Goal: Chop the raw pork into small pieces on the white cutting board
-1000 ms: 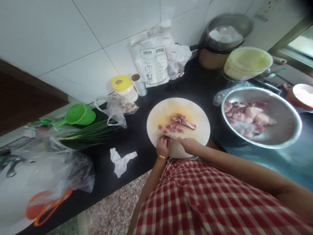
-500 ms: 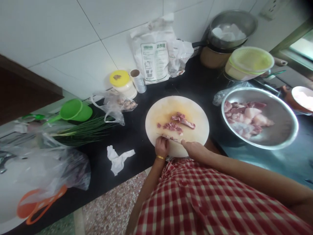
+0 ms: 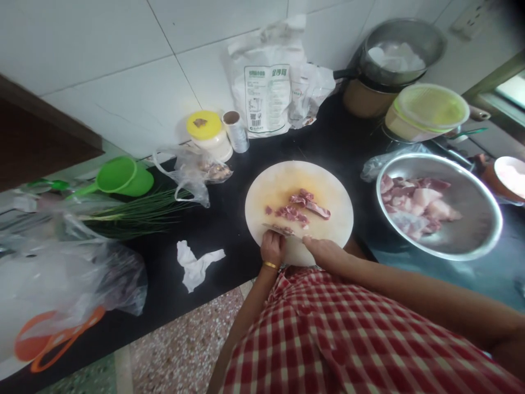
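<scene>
My right hand is closed round the handle of a knife, its blade lying across the near part of a round white cutting board. My left hand, a yellow band at its wrist, has its fingers curled in against the near side of the blade; whatever is under them is hidden. Small bits of meat show along the blade's far side. Beyond it lie chopped raw meat and a longer strip of meat.
Right of the board stands a steel bowl of raw meat. A white paper, spring onions, a plastic bag and a yellow-lidded jar are on the left. A large white packet leans on the wall.
The view has turned slightly, shifting the background objects. Both hands stay in nearly the same place on the board, and the knife blade's angle looks slightly different.
</scene>
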Demonstrator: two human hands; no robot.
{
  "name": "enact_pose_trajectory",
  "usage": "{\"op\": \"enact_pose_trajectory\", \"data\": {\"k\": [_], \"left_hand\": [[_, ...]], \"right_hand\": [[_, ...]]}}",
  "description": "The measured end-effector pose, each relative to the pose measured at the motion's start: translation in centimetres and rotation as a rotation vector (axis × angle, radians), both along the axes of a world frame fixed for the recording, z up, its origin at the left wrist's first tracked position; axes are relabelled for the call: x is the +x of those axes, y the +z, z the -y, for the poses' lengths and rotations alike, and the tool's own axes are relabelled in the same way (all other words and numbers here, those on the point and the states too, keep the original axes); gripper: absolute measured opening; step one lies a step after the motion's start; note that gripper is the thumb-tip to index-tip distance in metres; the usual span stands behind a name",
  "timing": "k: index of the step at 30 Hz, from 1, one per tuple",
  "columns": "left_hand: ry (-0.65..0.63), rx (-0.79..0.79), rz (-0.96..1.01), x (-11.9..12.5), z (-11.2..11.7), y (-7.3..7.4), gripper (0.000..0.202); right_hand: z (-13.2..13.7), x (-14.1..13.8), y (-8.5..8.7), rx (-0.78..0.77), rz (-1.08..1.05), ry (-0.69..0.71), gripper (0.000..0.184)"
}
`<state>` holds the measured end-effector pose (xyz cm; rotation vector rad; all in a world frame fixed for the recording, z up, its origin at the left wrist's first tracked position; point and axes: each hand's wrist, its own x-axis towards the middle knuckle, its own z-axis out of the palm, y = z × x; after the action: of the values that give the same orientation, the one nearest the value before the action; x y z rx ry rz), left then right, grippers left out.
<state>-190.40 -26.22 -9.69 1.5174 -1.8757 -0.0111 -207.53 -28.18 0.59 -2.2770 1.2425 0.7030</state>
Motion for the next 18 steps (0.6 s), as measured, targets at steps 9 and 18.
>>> {"op": "enact_pose_trajectory", "data": {"k": [9,18], "left_hand": [[-0.018,-0.051,0.05,0.2,0.2,0.1,0.019],[-0.039,0.025,0.009,0.2,0.3,0.2,0.011]], "right_hand": [[1.6,3.6,-1.6,-0.104,0.14,-0.014,0.041],[0.8,0.7,-2.7,-0.088,0.124,-0.022,0.051]]}}
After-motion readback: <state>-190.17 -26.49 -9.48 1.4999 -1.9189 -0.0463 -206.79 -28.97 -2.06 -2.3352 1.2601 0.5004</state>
